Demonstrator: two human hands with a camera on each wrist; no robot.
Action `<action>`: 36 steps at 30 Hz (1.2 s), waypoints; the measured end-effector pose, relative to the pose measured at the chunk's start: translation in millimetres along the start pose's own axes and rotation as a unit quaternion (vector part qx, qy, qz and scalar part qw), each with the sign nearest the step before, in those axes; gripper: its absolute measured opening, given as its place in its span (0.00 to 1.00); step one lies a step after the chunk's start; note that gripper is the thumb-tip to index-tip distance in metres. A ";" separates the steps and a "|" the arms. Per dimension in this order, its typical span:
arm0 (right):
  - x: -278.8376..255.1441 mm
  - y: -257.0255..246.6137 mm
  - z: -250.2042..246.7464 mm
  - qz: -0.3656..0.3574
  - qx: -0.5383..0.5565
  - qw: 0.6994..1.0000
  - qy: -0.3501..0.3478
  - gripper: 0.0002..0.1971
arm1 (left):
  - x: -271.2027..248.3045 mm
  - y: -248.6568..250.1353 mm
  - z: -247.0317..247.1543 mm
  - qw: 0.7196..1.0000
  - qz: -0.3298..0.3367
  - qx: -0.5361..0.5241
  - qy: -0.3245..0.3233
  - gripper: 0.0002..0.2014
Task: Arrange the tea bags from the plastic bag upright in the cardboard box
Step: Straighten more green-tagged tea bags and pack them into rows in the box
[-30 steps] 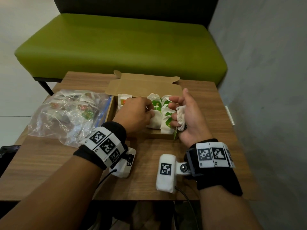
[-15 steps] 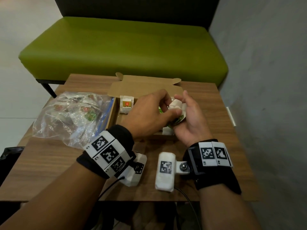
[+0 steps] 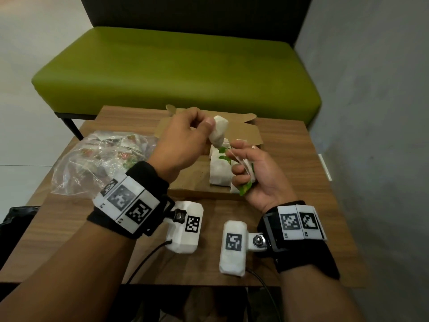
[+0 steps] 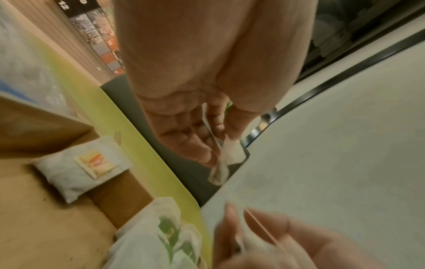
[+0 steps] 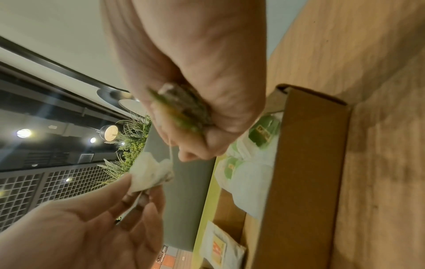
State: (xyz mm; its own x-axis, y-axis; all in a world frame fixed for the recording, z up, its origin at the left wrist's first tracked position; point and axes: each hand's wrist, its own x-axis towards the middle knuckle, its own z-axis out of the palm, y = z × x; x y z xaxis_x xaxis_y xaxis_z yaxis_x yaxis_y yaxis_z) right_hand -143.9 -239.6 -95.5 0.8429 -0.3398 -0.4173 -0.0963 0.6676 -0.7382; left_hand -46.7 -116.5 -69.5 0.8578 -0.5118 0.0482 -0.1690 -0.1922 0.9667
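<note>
Above the open cardboard box, my left hand pinches a white tea bag between thumb and fingers. A thin string runs from that tea bag to my right hand, which curls round a bundle of tea bags with green tags over the box's front right corner. Several green-tagged tea bags stand in the right part of the box. One orange-tagged tea bag stands in its far left corner. The plastic bag with more tea bags lies left of the box.
The box and bag sit on a small wooden table. A green bench stands right behind it and a grey wall runs along the right. The box's lid flap stands up at the back.
My left hand left the box, reached to my right hand, then rose up and back with one white tea bag. Its string now stretches between the two hands.
</note>
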 end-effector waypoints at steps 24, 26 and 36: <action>-4.1 6.9 -0.5 -0.124 -0.305 0.944 -0.021 0.03 | -2.7 11.7 -14.2 0.999 0.041 0.009 -0.010 0.04; -4.7 8.4 -0.5 -0.112 -0.345 0.931 -0.031 0.02 | 1.7 9.3 -19.4 0.998 0.041 0.003 0.042 0.04; -10.6 8.4 3.3 -0.101 -0.358 0.925 -0.075 0.10 | 5.2 -0.4 -22.7 0.992 0.024 -0.043 0.116 0.08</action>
State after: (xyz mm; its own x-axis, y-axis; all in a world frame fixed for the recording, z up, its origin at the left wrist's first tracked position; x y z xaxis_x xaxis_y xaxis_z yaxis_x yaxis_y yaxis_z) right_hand -151.9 -228.2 -95.5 0.9406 -0.2792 -0.1935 -0.2092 -0.0276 -0.9775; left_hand -31.2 -100.1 -64.0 0.9400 -0.3100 0.1427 -0.1800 -0.0953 0.9790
